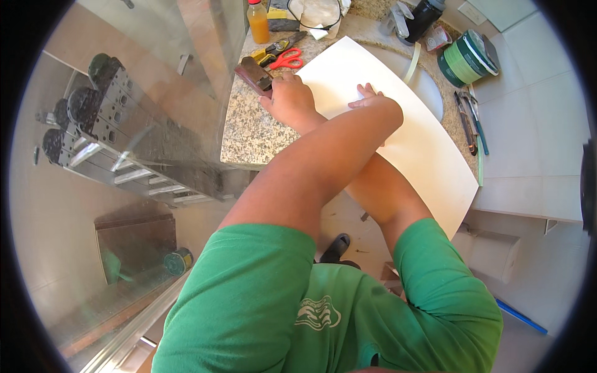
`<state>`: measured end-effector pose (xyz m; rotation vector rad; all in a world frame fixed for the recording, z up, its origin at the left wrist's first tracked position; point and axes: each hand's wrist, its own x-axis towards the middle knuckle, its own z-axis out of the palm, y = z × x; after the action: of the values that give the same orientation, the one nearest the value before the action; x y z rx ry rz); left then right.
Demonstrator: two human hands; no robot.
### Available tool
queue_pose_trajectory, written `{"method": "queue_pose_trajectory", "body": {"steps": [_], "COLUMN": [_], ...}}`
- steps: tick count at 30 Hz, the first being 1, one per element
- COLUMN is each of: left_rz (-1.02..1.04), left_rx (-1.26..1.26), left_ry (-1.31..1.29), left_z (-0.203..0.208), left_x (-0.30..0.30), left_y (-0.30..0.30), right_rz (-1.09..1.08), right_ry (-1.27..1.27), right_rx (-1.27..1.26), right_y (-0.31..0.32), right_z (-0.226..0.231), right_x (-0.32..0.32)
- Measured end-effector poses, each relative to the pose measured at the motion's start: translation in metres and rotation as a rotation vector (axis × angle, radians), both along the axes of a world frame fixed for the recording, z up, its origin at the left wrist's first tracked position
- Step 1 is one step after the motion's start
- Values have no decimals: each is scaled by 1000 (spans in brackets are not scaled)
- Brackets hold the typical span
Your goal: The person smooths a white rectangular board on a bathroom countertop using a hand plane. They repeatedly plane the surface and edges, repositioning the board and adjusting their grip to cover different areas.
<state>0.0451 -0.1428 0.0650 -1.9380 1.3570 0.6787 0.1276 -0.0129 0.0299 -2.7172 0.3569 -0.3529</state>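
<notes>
Green sleeves [249, 292] fill the foreground; forearms cross above. Right hand [289, 99] presses knuckles-up on the white sheet's [423, 149] left edge, lying over the counter [249, 133]. Left hand [367, 96], mostly hidden, seems flat.

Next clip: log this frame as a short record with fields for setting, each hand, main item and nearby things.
Setting: granite counter with a sink, seen from above
Main item: white sheet lying over the sink
Right hand: crossed to the left, pressing the sheet's left edge
Left hand: crossed under the right forearm, fingers flat on the sheet
Nearby: red scissors, orange bottle, tape rolls
</notes>
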Motion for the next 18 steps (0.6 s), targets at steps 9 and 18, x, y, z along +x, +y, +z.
{"method": "queue_pose_trajectory", "body": {"steps": [9, 18], "left_rz": [131, 123], "left_rx": [-130, -277], "left_ry": [64, 124], "left_z": [8, -3], "left_x": [7, 19], "left_y": [18, 33], "right_rz": [4, -68], "right_ry": [-68, 36], "right_rx": [-38, -2], "right_y": [11, 11], "right_z": [-6, -1], "right_x": [14, 1]}}
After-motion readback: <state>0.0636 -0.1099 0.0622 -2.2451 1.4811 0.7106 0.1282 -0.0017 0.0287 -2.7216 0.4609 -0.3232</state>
